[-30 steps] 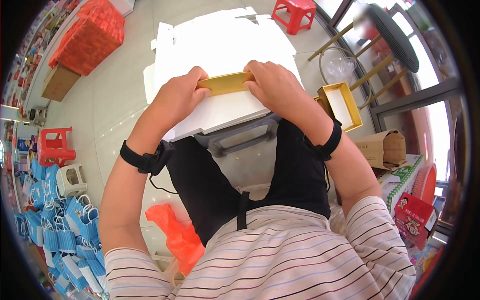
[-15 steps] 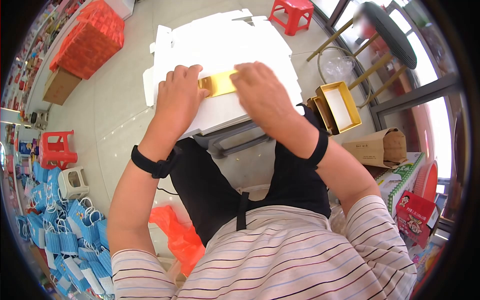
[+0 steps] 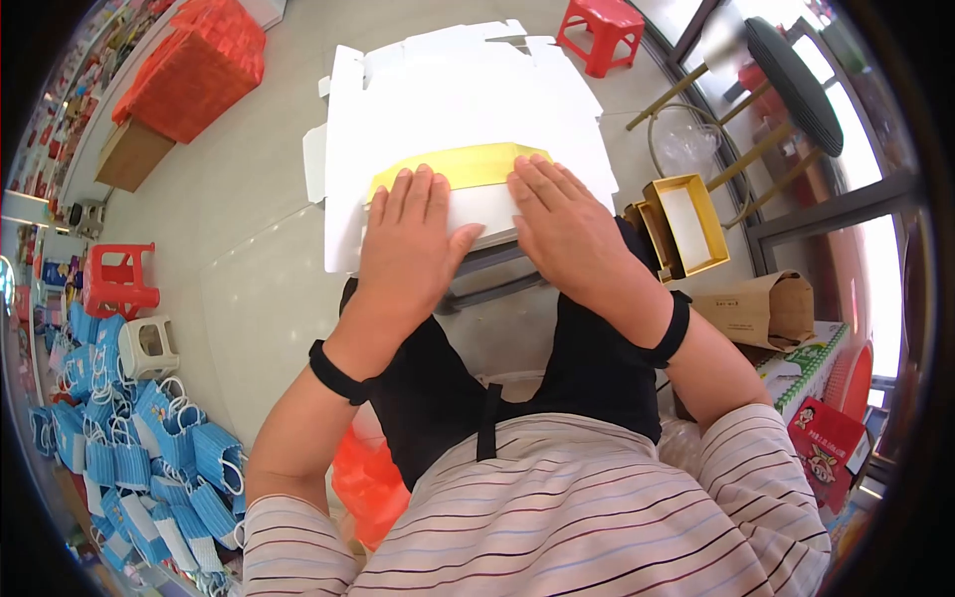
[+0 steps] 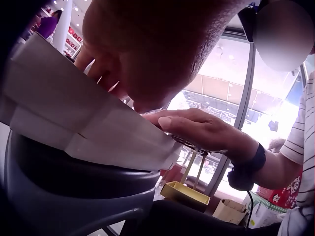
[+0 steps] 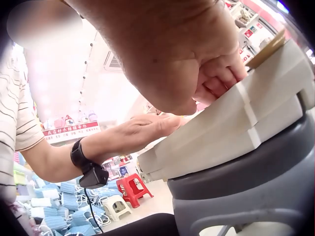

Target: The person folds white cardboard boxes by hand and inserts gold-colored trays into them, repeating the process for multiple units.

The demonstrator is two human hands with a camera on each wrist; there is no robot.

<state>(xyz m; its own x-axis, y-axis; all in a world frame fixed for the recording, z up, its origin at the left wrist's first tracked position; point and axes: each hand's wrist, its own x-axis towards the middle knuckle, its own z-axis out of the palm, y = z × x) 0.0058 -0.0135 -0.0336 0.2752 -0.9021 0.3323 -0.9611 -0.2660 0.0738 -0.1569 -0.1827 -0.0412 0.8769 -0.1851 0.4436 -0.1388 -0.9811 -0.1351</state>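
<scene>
A long gold card strip [image 3: 468,167] lies across white cardboard sheets [image 3: 463,99], which rest on a grey plastic stool [image 5: 236,184]. My left hand [image 3: 411,239] lies palm down with straight fingers, its fingertips on the near edge of the strip's left part. Toward the other end, my right hand [image 3: 567,227] is also flat, fingertips at the strip's right part. Neither hand curls round anything. In the right wrist view, a gold edge [image 5: 268,49] stands up slightly past the fingers. The palms lie over the near part of the white cardboard.
Gold boxes [image 3: 686,227] stand to my right, near a paper bag [image 3: 761,310] and a round black stool [image 3: 793,85]. On the left are a red stool [image 3: 119,281], a cream stool [image 3: 147,345] and a heap of blue bags [image 3: 149,448]. A red stool [image 3: 600,35] stands ahead.
Earlier both hands pinched the gold strip at its ends; then the right hand slid across it. Now the strip lies flatter and shows longer, with both hands let go and laid flat.
</scene>
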